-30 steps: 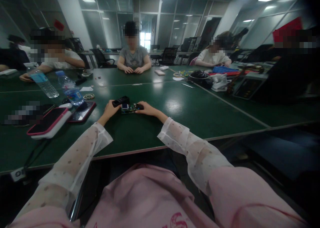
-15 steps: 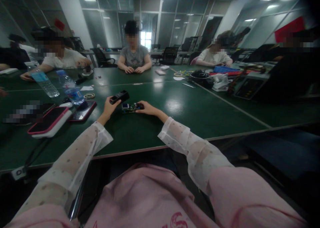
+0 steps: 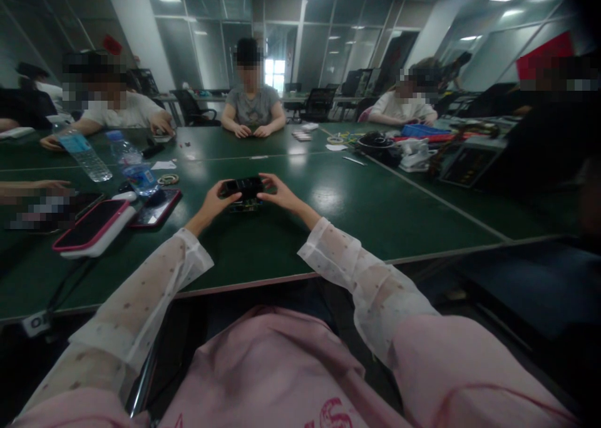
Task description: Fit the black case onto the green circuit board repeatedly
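Note:
Between my two hands, a black casing is held level just above the green table. My left hand grips its left end, thumb along the near side. At the right end, my right hand has its fingers and thumb closed on the same casing. A green circuit board shows below and in front of the casing, partly hidden by it. Whether the board touches the casing is too small to tell.
To the left are water bottles, a phone in a pink case, another phone and a tape roll. A person's hand reaches in there. Cables and bags lie right. People sit opposite.
The black casing has moved right, over the circuit board, and levelled out. My right hand has left the board and taken the casing's right end. Another person's hand has come in at left.

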The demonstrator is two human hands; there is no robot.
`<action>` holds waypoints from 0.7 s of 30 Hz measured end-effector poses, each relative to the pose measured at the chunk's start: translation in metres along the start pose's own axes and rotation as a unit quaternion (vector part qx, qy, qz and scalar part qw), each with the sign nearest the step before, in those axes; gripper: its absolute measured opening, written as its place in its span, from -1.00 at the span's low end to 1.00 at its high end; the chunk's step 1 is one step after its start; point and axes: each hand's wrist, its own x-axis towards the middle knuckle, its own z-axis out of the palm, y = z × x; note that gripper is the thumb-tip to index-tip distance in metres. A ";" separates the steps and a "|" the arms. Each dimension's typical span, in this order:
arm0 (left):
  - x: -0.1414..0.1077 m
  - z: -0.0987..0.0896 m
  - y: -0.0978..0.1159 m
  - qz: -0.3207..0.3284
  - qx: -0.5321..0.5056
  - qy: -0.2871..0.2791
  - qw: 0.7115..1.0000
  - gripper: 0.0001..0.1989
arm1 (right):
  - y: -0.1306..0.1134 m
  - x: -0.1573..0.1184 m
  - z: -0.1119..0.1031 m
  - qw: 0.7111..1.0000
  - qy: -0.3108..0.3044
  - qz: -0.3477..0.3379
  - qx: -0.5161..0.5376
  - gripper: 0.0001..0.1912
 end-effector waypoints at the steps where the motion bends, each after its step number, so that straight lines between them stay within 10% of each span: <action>1: 0.000 0.000 0.000 0.000 0.000 -0.012 1.000 -0.40 | 0.000 0.000 0.001 1.000 -0.003 -0.004 -0.006 -0.18; 21: 0.012 -0.021 -0.024 -0.037 0.199 -0.171 0.964 -0.47 | 0.011 -0.002 0.017 0.990 -0.078 -0.076 -0.090 -0.45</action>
